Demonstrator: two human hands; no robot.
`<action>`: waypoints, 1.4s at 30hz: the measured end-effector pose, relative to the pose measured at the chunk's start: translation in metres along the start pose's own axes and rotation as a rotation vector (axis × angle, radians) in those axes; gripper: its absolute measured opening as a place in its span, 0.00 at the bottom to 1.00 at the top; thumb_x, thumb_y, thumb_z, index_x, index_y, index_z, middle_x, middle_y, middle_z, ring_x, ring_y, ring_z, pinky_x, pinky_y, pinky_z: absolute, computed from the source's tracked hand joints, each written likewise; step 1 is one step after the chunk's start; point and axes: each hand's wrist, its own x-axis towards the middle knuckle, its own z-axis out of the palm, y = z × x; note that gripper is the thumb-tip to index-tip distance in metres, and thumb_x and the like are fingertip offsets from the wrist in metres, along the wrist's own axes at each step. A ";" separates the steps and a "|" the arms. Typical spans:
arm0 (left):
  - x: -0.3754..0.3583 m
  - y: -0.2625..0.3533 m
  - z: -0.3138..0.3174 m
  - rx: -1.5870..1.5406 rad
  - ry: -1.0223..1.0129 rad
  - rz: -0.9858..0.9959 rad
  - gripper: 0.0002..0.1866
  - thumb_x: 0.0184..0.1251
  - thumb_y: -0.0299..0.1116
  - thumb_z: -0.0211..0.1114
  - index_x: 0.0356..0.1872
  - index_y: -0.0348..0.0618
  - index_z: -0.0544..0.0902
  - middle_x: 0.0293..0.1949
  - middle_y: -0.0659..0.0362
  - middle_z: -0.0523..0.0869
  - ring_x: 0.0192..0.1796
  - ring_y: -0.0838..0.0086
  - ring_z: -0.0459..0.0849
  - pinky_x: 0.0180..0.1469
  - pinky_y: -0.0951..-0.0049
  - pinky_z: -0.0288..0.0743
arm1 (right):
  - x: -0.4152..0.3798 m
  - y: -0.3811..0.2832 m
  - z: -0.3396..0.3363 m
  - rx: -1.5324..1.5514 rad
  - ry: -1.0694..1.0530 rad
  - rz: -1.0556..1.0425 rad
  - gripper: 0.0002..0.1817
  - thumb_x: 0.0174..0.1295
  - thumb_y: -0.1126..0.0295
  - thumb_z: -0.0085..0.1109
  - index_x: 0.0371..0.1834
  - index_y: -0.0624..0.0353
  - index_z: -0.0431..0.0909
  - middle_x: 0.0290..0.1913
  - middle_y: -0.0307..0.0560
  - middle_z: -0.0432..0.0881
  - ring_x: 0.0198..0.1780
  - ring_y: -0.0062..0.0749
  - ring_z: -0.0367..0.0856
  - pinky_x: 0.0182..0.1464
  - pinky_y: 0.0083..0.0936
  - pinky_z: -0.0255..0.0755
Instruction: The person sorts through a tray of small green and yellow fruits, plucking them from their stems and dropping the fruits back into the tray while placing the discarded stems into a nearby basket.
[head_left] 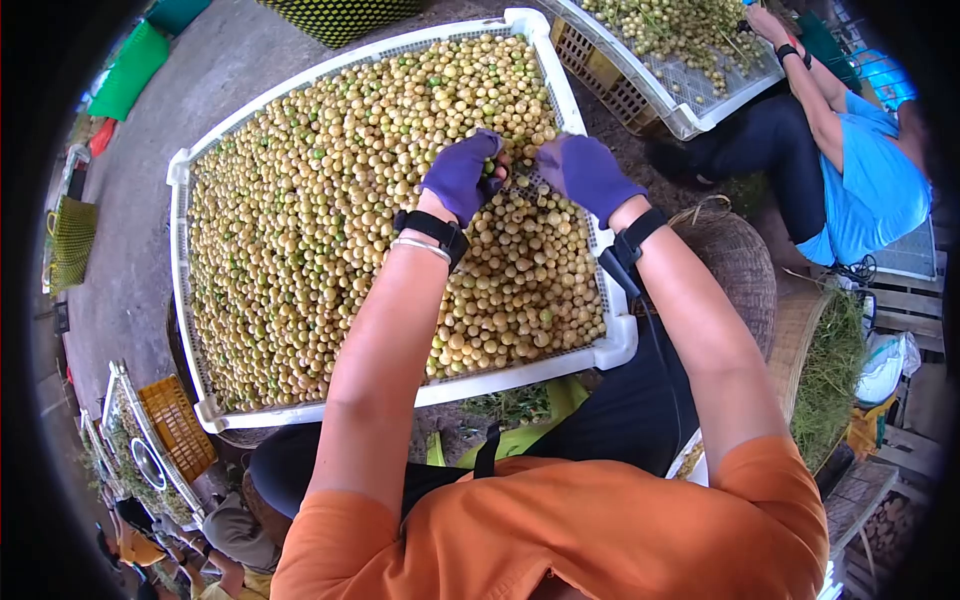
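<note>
A white slatted tray (182, 290) in front of me is heaped with small round yellow-tan fruits (340, 200), a few of them green. My left hand (465, 176), in a purple glove with bare fingertips showing, is over the right part of the heap. Its fingers are curled, and a small greenish fruit (489, 167) shows at them. Beside the tray's right rim, my right hand (588, 175), also gloved in purple, is closed with its fingertips turned down into the fruits; what they hold is hidden. Between the hands a bit of the tray's mesh bottom shows.
At upper right a person in a blue shirt (870, 190) sits by another tray (690, 115) of fruits on stems. A woven basket (725, 255) stands right of my tray, with green stems (830, 370) beyond. A yellow crate (175, 425) and other people are at lower left.
</note>
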 end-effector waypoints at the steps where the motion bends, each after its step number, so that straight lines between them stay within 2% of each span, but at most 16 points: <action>1: 0.002 -0.002 0.001 -0.066 -0.009 -0.011 0.06 0.66 0.29 0.57 0.40 0.39 0.77 0.34 0.56 0.80 0.35 0.70 0.79 0.36 0.76 0.79 | 0.003 0.003 0.002 0.115 0.078 -0.001 0.07 0.60 0.67 0.56 0.35 0.53 0.82 0.33 0.51 0.83 0.38 0.48 0.83 0.41 0.41 0.76; 3: 0.004 -0.003 0.002 -0.169 -0.044 -0.006 0.08 0.67 0.29 0.54 0.41 0.36 0.77 0.36 0.55 0.80 0.37 0.69 0.79 0.37 0.76 0.79 | 0.008 0.002 0.007 0.309 0.156 -0.046 0.07 0.59 0.67 0.55 0.36 0.56 0.80 0.35 0.55 0.80 0.40 0.52 0.81 0.42 0.42 0.74; 7: -0.003 -0.004 -0.004 -0.133 -0.100 -0.003 0.10 0.68 0.33 0.53 0.41 0.36 0.76 0.36 0.52 0.80 0.34 0.66 0.79 0.35 0.75 0.78 | 0.015 -0.005 0.039 0.056 -0.028 -0.062 0.06 0.58 0.71 0.53 0.36 0.58 0.78 0.36 0.57 0.80 0.40 0.52 0.81 0.43 0.42 0.75; 11: -0.010 0.005 -0.013 -0.161 -0.078 0.021 0.11 0.68 0.37 0.57 0.40 0.39 0.77 0.34 0.55 0.81 0.33 0.70 0.79 0.32 0.77 0.75 | 0.012 -0.010 0.048 0.010 0.035 -0.027 0.06 0.59 0.72 0.53 0.36 0.57 0.78 0.38 0.55 0.81 0.40 0.50 0.82 0.43 0.42 0.75; 16: -0.004 0.016 0.004 0.496 0.126 0.287 0.09 0.66 0.39 0.64 0.39 0.46 0.83 0.32 0.63 0.83 0.28 0.83 0.78 0.30 0.79 0.74 | 0.013 -0.012 0.042 -0.062 0.072 -0.039 0.06 0.59 0.71 0.53 0.35 0.58 0.79 0.36 0.54 0.82 0.38 0.49 0.83 0.42 0.40 0.76; 18: 0.031 0.014 0.005 1.406 0.265 0.433 0.10 0.67 0.38 0.61 0.41 0.46 0.85 0.38 0.58 0.86 0.32 0.74 0.84 0.34 0.71 0.78 | 0.015 -0.012 0.047 -0.101 0.045 -0.012 0.06 0.59 0.71 0.53 0.34 0.59 0.79 0.34 0.54 0.82 0.37 0.49 0.83 0.42 0.40 0.76; 20: 0.043 0.010 0.013 1.793 0.146 0.491 0.11 0.68 0.37 0.56 0.43 0.47 0.85 0.44 0.53 0.86 0.40 0.61 0.86 0.43 0.64 0.79 | 0.016 -0.010 0.051 -0.112 0.046 0.014 0.07 0.59 0.71 0.53 0.34 0.60 0.80 0.33 0.53 0.83 0.37 0.48 0.84 0.41 0.39 0.76; 21: 0.043 0.006 0.013 1.835 0.110 0.581 0.12 0.69 0.34 0.53 0.44 0.46 0.85 0.45 0.50 0.86 0.47 0.52 0.84 0.51 0.60 0.77 | 0.015 -0.010 0.050 -0.103 0.060 0.026 0.07 0.59 0.71 0.53 0.34 0.60 0.80 0.33 0.53 0.83 0.37 0.48 0.84 0.41 0.39 0.76; 25: 0.030 0.006 0.027 1.887 0.100 0.354 0.13 0.66 0.32 0.53 0.41 0.43 0.86 0.45 0.48 0.86 0.49 0.54 0.84 0.52 0.59 0.77 | 0.011 -0.007 0.045 -0.061 0.046 -0.007 0.08 0.59 0.70 0.55 0.35 0.62 0.81 0.33 0.56 0.84 0.37 0.48 0.84 0.42 0.39 0.77; 26: 0.020 0.012 0.034 2.004 0.050 0.210 0.13 0.66 0.34 0.54 0.41 0.44 0.86 0.45 0.48 0.86 0.49 0.54 0.84 0.52 0.59 0.78 | 0.010 -0.004 0.040 -0.003 0.005 0.003 0.09 0.59 0.69 0.56 0.35 0.64 0.81 0.33 0.57 0.84 0.37 0.48 0.84 0.42 0.39 0.77; 28: 0.024 0.012 0.014 2.287 -0.290 0.243 0.13 0.67 0.35 0.54 0.41 0.44 0.86 0.43 0.48 0.86 0.49 0.54 0.84 0.52 0.60 0.78 | 0.011 -0.005 0.016 0.116 -0.080 0.019 0.12 0.58 0.67 0.58 0.36 0.67 0.81 0.33 0.59 0.83 0.38 0.49 0.84 0.43 0.40 0.77; 30: 0.029 0.018 -0.009 2.254 -0.200 0.638 0.14 0.68 0.39 0.53 0.41 0.46 0.86 0.41 0.50 0.87 0.46 0.56 0.85 0.50 0.61 0.78 | 0.013 -0.006 -0.004 0.624 -0.037 0.269 0.14 0.59 0.64 0.62 0.36 0.67 0.80 0.28 0.51 0.83 0.31 0.37 0.83 0.35 0.32 0.78; 32: 0.026 0.037 -0.007 1.717 0.217 0.400 0.14 0.68 0.41 0.55 0.42 0.46 0.85 0.40 0.52 0.87 0.43 0.61 0.86 0.47 0.63 0.78 | 0.014 0.004 -0.010 1.173 0.009 0.539 0.12 0.59 0.64 0.63 0.34 0.64 0.80 0.25 0.45 0.81 0.28 0.30 0.81 0.31 0.26 0.78; 33: 0.027 0.038 -0.009 1.505 0.295 0.414 0.14 0.67 0.41 0.54 0.40 0.45 0.84 0.40 0.51 0.87 0.43 0.59 0.85 0.47 0.64 0.77 | 0.013 0.007 -0.011 1.390 0.025 0.554 0.13 0.68 0.62 0.56 0.37 0.62 0.78 0.28 0.39 0.77 0.27 0.21 0.75 0.31 0.22 0.75; 37: 0.030 0.032 0.003 1.622 0.247 0.599 0.15 0.65 0.42 0.55 0.38 0.45 0.85 0.41 0.51 0.86 0.45 0.55 0.83 0.50 0.60 0.75 | 0.015 0.010 -0.006 1.978 0.235 0.561 0.10 0.66 0.69 0.57 0.45 0.63 0.75 0.30 0.44 0.78 0.26 0.28 0.77 0.30 0.27 0.79; 42: 0.045 0.017 0.014 1.983 0.066 0.337 0.16 0.65 0.43 0.55 0.41 0.45 0.85 0.46 0.49 0.85 0.49 0.54 0.83 0.52 0.59 0.76 | 0.020 0.006 -0.006 1.815 0.190 0.531 0.10 0.67 0.68 0.56 0.44 0.63 0.76 0.32 0.43 0.78 0.29 0.26 0.77 0.33 0.24 0.76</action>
